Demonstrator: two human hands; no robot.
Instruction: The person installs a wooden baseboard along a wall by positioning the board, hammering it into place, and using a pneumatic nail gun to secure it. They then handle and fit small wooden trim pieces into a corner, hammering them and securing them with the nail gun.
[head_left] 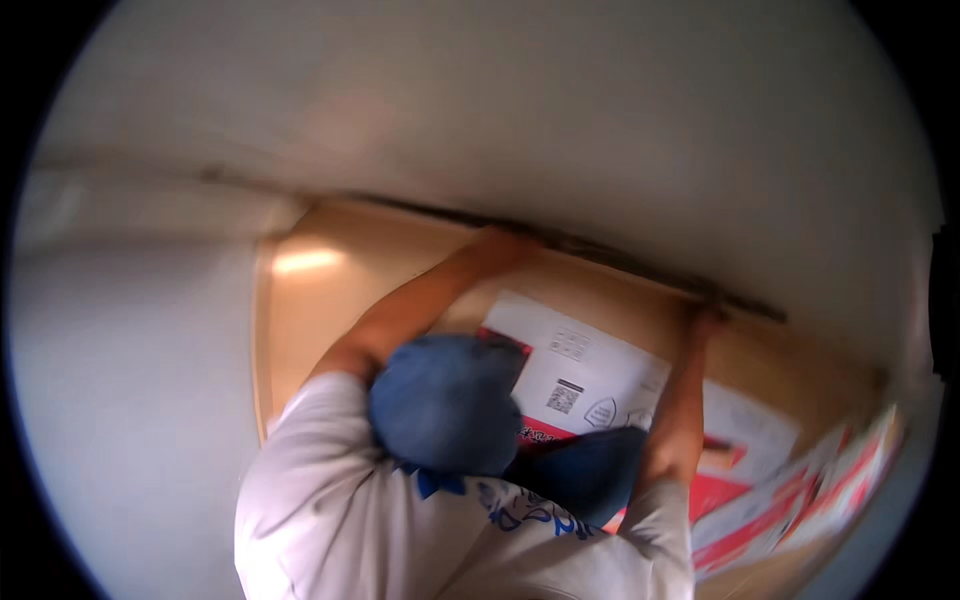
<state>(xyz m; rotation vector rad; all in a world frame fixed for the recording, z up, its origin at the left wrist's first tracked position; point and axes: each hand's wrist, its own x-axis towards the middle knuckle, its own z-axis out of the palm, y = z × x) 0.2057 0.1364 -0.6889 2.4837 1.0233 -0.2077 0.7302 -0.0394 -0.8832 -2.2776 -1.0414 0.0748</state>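
Observation:
Both my arms reach forward past my bent knees to the far edge of a tan board-like surface point(375, 240). A long dark strip or gap point(620, 260) runs along that edge, against a grey surface. My left hand point(512, 248) is at the strip near its middle, with its fingers blurred and partly lost against it. Farther right, my right hand point(708, 312) touches or nearly touches the strip; its fingers are hidden. Whether either hand grips the strip I cannot make out. Between my arms lies a white and red printed cardboard sheet point(610, 360).
A broad grey wall-like surface point(560, 110) rises beyond the strip. To the left, a pale panel point(140, 350) borders the tan surface. More red and white printed cardboard point(800, 490) stands slanted at the right. My knees in blue trousers point(445, 405) are close to the sheet.

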